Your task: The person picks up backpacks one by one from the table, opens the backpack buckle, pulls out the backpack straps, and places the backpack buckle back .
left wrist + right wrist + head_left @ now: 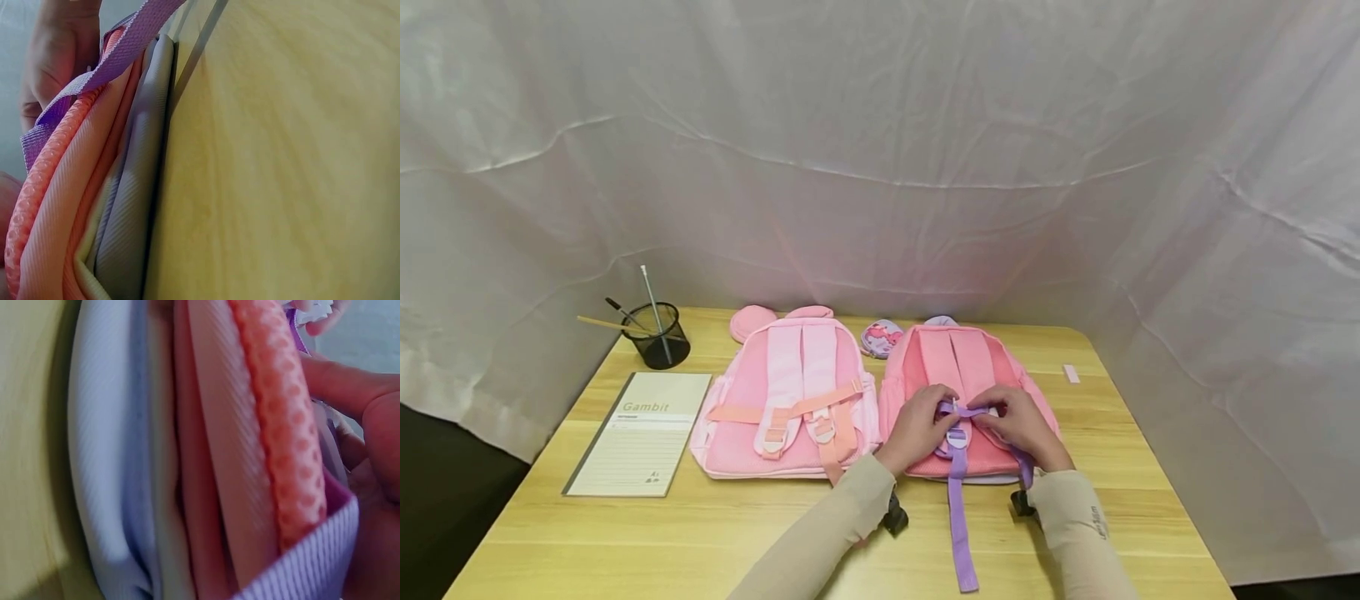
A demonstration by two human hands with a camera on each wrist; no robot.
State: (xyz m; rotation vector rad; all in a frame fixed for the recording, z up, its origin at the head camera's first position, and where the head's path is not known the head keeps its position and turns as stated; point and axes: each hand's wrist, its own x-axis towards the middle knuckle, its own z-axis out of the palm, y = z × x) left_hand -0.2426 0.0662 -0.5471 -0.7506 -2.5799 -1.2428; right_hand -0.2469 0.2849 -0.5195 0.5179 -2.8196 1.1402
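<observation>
A pink-and-coral backpack [917, 358] lies with its shoulder straps up. Over its lower back, my left hand [919, 427] pinches a purple webbing strap [967, 412] near a bit of white plastic. From the other side my right hand [1021, 423] pinches the same strap, its fingertips close to the left ones. Just below the hands is a white buckle [957, 437]; a long purple tail [959, 517] hangs from it past the bag's bottom edge onto the table. The right wrist view shows white plastic [315, 310] at the fingertips. Another purple strap crosses the bag's lower edge [75, 156].
A lighter pink backpack [745, 442] with orange straps lies close on the left. Beyond it are a notebook [640, 433] and a black mesh pen cup [662, 346]. A round patterned pouch [882, 337] sits behind the bags, a small pink piece [1071, 373] at right.
</observation>
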